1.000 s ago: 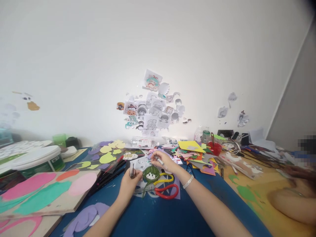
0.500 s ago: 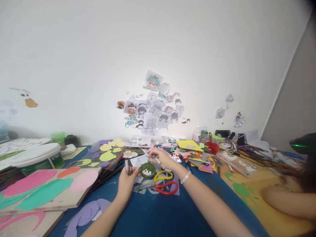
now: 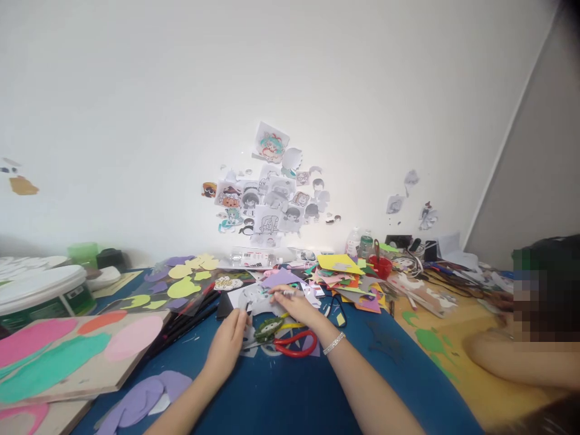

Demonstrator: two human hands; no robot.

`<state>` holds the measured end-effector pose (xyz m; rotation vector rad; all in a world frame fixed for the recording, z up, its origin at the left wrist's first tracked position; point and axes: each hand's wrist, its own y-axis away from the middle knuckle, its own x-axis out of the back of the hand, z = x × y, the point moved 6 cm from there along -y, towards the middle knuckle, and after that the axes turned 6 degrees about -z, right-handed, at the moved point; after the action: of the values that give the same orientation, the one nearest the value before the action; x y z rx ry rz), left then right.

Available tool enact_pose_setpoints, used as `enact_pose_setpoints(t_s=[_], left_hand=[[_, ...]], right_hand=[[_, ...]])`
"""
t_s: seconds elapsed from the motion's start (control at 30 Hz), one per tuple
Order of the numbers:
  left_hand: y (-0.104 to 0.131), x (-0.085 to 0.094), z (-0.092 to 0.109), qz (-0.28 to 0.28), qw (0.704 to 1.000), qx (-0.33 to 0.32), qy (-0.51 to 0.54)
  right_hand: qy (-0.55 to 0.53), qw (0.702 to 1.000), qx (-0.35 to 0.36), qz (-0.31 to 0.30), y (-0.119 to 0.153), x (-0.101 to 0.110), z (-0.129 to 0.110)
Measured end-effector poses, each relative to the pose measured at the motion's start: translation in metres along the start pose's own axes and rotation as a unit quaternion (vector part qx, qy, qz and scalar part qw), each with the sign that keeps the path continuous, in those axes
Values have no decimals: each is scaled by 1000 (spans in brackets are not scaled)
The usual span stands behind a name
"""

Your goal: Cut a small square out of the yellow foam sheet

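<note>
1. Since the earlier frames, our left hand (image 3: 229, 341) has come down from a raised position, where it pinched a small dark item upright, and now lies low over the white paper sheet (image 3: 254, 300). The green-haired cut-out (image 3: 268, 328) has gone from facing us to lying nearly flat.

2. Our left hand rests with fingers curled loosely at the sheet's near edge, beside the cut-out. We cannot tell whether it grips anything; a small dark item shows at its fingertips, too small to identify.

3. Our right hand (image 3: 296, 305) is closed on a marker (image 3: 284, 293), held roughly level with the tip pointing left over the sheet. We judge this grip keeps the tip ready above the paper while the left hand steadies the work.

4. The cut-out lies on the blue table (image 3: 290, 399), touching the scissors (image 3: 290, 344), between our two hands. The scissors lie untouched, red and yellow handles toward our right forearm, which wears a bracelet (image 3: 334, 343).

5. Loose coloured paper scraps (image 3: 348, 278) are heaped beyond the right hand, within reach. Black pencils (image 3: 190, 317) lie to the left, near a board (image 3: 67, 362) carrying pink and green shapes.

6. A second person's arm (image 3: 512, 362) rests on the yellow surface at far right, well apart from our hands.
</note>
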<state>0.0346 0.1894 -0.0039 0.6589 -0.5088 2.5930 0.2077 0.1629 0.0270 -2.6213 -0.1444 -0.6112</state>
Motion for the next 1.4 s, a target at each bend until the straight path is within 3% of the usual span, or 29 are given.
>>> enact_pose_setpoints(t_s=[0.1, 0.23, 0.37, 0.6, 0.87, 1.13, 1.3, 1.4], left_hand=[[1, 0, 5, 0, 995, -29, -91], [0, -5, 8, -10, 984, -67, -163], [0, -7, 7, -17, 977, -87, -193], [0, -7, 9, -4, 973, -94, -212], [3, -8, 11, 1, 972, -90, -215], [10, -13, 20, -22, 979, -142, -147], [20, -16, 20, -4, 989, -118, -94], [24, -20, 29, -24, 992, -107, -63]], right_hand=[[-70, 997, -7, 26, -1, -4, 2], [-146, 989, -17, 9, -3, -17, 2], [-184, 983, -24, -3, -4, -29, 5], [-186, 982, -23, 6, -3, -30, 10], [-161, 987, -7, 10, 0, -29, 4], [-129, 991, 37, 17, 11, -54, -32], [-149, 988, 45, 11, 14, -67, -49], [-153, 987, 54, -2, 18, -65, -59]])
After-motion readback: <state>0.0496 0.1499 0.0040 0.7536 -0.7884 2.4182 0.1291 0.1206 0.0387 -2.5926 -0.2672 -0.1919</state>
